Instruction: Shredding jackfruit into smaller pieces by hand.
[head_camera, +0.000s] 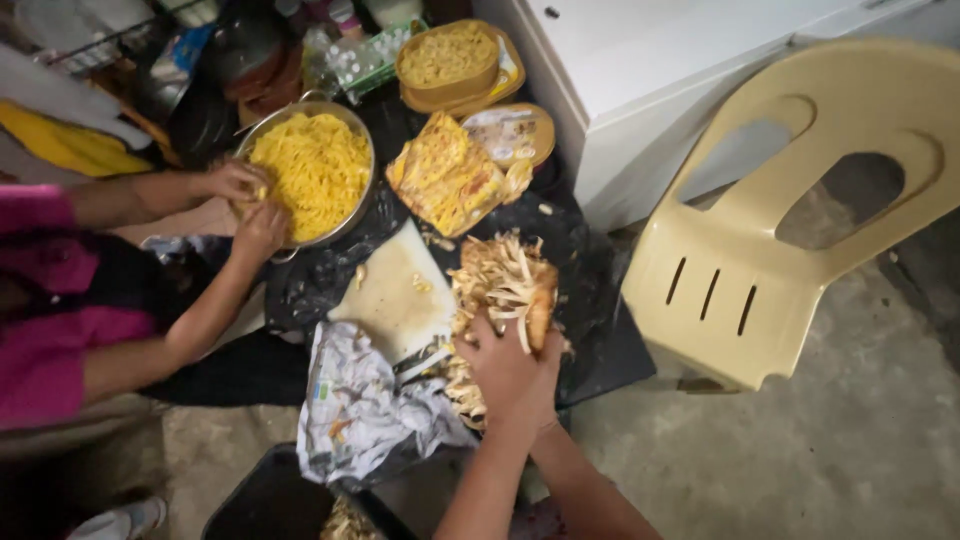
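Gripping one chunk of shredded cooked chicken beside one pale cutting board, the person's hands overlap; the upper hand is curled on the meat, and which hand it is cannot be told. Nearby, one metal bowl of yellow noodles is touched by a co-worker's two hands.

Pale shredded mushroom cluster, frayed strips splaying outward, one browned side, lying on black sheet beside white cutting board; I grip its near edge.
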